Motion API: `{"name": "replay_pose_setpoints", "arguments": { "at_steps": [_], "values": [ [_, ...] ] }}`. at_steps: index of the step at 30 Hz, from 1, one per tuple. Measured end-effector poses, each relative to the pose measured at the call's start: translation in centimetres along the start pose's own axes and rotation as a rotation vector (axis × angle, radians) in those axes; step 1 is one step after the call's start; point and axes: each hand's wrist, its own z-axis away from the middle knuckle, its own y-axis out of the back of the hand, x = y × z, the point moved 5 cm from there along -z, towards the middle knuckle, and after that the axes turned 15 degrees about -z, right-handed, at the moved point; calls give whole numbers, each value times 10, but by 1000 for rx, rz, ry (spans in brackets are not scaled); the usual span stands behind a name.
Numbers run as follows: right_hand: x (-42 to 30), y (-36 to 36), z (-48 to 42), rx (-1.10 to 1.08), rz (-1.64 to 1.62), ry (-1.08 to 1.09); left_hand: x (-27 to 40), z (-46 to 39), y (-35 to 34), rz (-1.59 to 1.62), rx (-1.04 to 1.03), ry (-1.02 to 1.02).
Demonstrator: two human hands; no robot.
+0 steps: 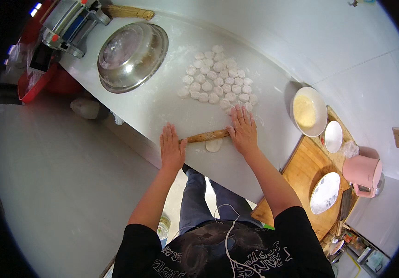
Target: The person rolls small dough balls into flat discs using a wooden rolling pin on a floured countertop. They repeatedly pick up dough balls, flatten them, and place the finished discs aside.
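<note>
A wooden rolling pin (204, 136) lies across the floured counter under both my hands. My left hand (172, 147) rests over its left end, fingers stretched forward. Over the right end is my right hand (244, 132), palm down, its fingertips close to the nearest dough pieces. Beneath the pin's middle, a flattened round of dough (213, 145) shows on the near side; the pin hides its far part. Beyond my hands, several small floured dough pieces (217, 81) lie grouped on the counter (171, 107).
An upturned metal basin (131, 57) stands far left, near a hand-cranked dough roller (72, 27) and a straw brush (130, 12). To the right are a bowl of yellow flour or meal (304, 111), a small white bowl (333, 136), a cutting board (300, 166), a patterned dish (325, 193), a cleaver (345, 205) and a pink kettle (362, 172).
</note>
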Motion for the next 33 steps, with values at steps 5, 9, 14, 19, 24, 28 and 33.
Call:
{"name": "replay_pose_setpoints", "arguments": {
  "at_steps": [5, 9, 14, 19, 24, 28, 33],
  "values": [
    [8, -8, 60, -212, -11, 15, 5, 50, -3, -30, -154, -237],
    [0, 2, 8, -45, 11, -32, 0, 7, -3, 34, -31, -173],
    [3, -4, 59, -285, 24, -26, -2, 45, -6, -25, -183, -312],
    [-1, 1, 12, -51, 32, -54, -4, -19, -2, -26, 36, -149],
    [-13, 0, 88, -286, -45, 33, -1, 53, 2, -22, -249, -326],
    [-16, 6, 30, -88, 60, 42, -12, 3, -11, 2, 14, -160],
    [1, -9, 81, -248, -37, -17, -3, 36, 1, -65, -151, -278]
  ]
}}
